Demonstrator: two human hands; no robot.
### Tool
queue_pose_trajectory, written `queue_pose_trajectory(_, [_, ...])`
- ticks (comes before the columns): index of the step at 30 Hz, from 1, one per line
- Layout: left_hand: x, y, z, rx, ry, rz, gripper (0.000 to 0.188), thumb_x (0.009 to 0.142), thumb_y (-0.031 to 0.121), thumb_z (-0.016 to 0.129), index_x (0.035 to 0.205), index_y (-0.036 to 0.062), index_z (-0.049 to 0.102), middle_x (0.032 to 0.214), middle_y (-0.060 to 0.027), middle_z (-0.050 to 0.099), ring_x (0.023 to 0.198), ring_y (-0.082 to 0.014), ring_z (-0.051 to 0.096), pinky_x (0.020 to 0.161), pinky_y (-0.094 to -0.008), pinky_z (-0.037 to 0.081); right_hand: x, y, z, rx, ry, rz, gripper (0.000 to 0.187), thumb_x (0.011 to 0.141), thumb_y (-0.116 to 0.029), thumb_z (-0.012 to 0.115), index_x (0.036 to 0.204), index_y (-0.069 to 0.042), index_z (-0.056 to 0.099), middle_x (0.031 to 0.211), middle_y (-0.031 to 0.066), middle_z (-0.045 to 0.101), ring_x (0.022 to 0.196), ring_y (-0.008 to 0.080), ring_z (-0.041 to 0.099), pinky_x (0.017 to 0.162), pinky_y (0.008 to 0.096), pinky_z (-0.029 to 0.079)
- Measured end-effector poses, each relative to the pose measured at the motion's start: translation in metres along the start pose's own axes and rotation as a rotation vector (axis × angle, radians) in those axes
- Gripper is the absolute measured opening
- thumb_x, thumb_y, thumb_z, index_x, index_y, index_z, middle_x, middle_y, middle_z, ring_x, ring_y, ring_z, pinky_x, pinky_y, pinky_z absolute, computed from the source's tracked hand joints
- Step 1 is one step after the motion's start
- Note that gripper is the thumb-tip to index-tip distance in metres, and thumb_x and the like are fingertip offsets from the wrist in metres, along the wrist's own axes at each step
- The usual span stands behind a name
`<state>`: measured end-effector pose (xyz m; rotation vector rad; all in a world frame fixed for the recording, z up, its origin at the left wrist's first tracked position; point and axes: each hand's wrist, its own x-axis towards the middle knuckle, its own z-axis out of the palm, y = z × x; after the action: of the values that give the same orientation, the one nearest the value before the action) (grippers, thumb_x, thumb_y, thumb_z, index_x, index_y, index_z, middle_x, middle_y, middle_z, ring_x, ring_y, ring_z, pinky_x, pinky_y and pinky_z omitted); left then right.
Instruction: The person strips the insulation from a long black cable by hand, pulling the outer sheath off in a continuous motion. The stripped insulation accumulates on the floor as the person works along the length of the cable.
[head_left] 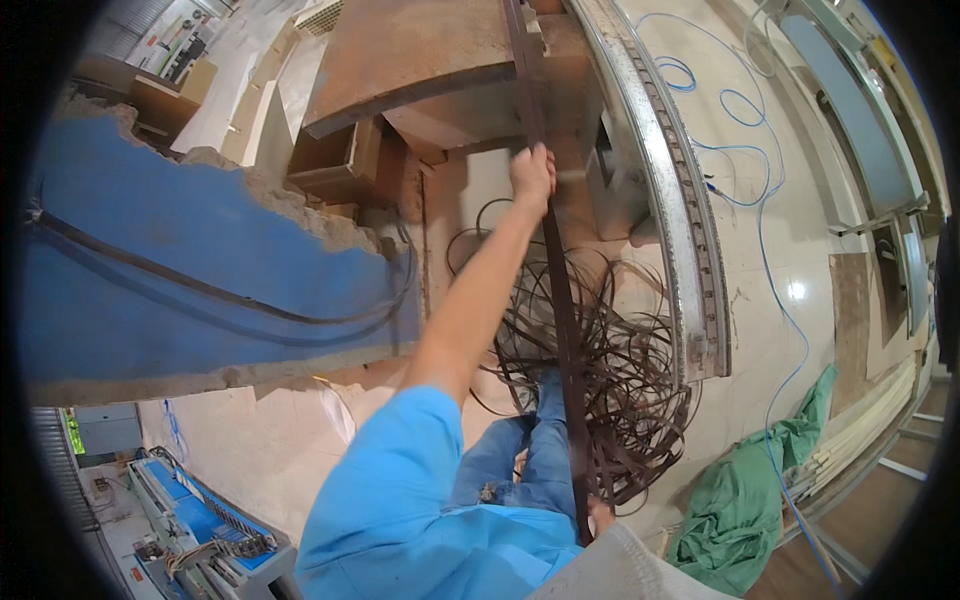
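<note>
A long, flat dark brown strip runs from the far edge of the view down to my body. My left hand is closed around it well out in front, with that arm stretched forward. Close to my waist, my right hand is at the strip's near end, its fingers partly hidden and seemingly closed on it. Beneath the strip, a large tangle of thin dark brown bands lies on the floor around my feet.
A blue-faced slab with a ragged edge stands at left, a curved dark band across it. Ahead is a brown worktop. A metal rail runs along the right. Beyond lie a blue hose and green cloth.
</note>
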<state>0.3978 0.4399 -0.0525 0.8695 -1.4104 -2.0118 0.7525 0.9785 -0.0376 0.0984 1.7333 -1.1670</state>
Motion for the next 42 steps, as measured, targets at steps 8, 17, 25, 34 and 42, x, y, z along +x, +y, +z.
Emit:
queue_pose_trajectory(8, [-0.194,-0.013,-0.008,0.216,0.039,-0.036,0.037,0.106,0.032,0.046,0.084,0.0045,0.056,0.057,0.0007,0.051,0.044,-0.0088,0.047,0.041,-0.0270,0.036,0.290,-0.297,0.011,0.010,0.175,-0.860,0.049,0.104,-0.033,0.048,0.136,0.003,0.053,0.137,0.0191,0.057,0.130,0.0296,0.052,0.109,0.0360,0.037])
queue_pose_trajectory(17, [-0.375,-0.050,-0.030,-0.011,0.049,-0.393,0.031,0.107,0.023,0.045,0.092,0.0014,0.061,0.068,-0.0028,0.059,0.056,-0.0086,0.056,0.051,-0.0242,0.044,0.433,-0.519,0.069,0.411,-0.213,-0.389,0.035,0.104,-0.034,0.048,0.097,-0.001,0.059,0.075,0.0050,0.061,0.060,0.0157,0.057,0.055,0.0321,0.046])
queue_pose_trajectory(25, [-0.253,-0.050,-0.061,0.321,-0.118,-0.438,0.039,0.105,0.037,0.046,0.101,0.0030,0.064,0.092,-0.0027,0.062,0.088,-0.0140,0.056,0.082,-0.0290,0.044,0.342,-0.366,0.077,-0.034,0.262,-0.786,0.037,0.104,-0.028,0.047,0.082,-0.001,0.059,0.056,0.0052,0.054,0.049,0.0155,0.053,0.048,0.0341,0.041])
queue_pose_trajectory(34, [0.034,0.025,-0.011,-0.311,-0.312,-0.359,0.049,0.106,0.045,0.039,0.112,0.0002,0.058,0.107,-0.0155,0.067,0.092,-0.0227,0.066,0.081,-0.0379,0.056,0.141,-0.176,0.041,-0.044,0.158,-0.469,0.032,0.104,-0.023,0.047,0.079,-0.004,0.051,0.052,0.0045,0.051,0.043,0.0159,0.053,0.043,0.0318,0.040])
queue_pose_trajectory(42, [0.063,0.011,0.006,-0.047,-0.225,-0.165,0.030,0.104,0.026,0.048,0.100,-0.0017,0.057,0.084,-0.0117,0.066,0.073,-0.0211,0.066,0.064,-0.0356,0.055,0.002,-0.014,0.023,-0.104,0.140,-0.047,0.030,0.102,-0.029,0.049,0.092,-0.002,0.059,0.064,0.0107,0.062,0.055,0.0238,0.063,0.053,0.0380,0.049])
